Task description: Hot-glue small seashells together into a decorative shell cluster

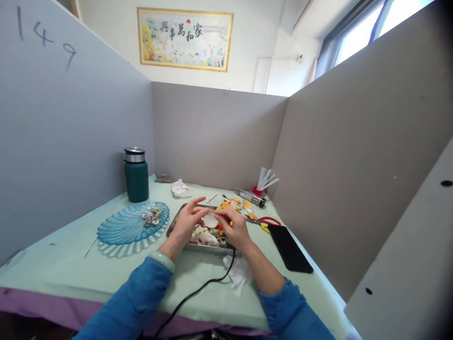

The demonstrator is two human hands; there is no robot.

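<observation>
White rounded piece (211, 220), one: showing between left hand (187, 219), fingers part-spreading, and right hand (235, 229), fingers bunching together; either's grip unclear.

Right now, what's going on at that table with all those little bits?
A person has their left hand and right hand close together over a metal tray full of mixed bits. A white, roundish piece shows between the hands; I can't tell whether it's held. To the left, a small clump sits on a blue plate. Scissors and a black phone lie to the right.
</observation>
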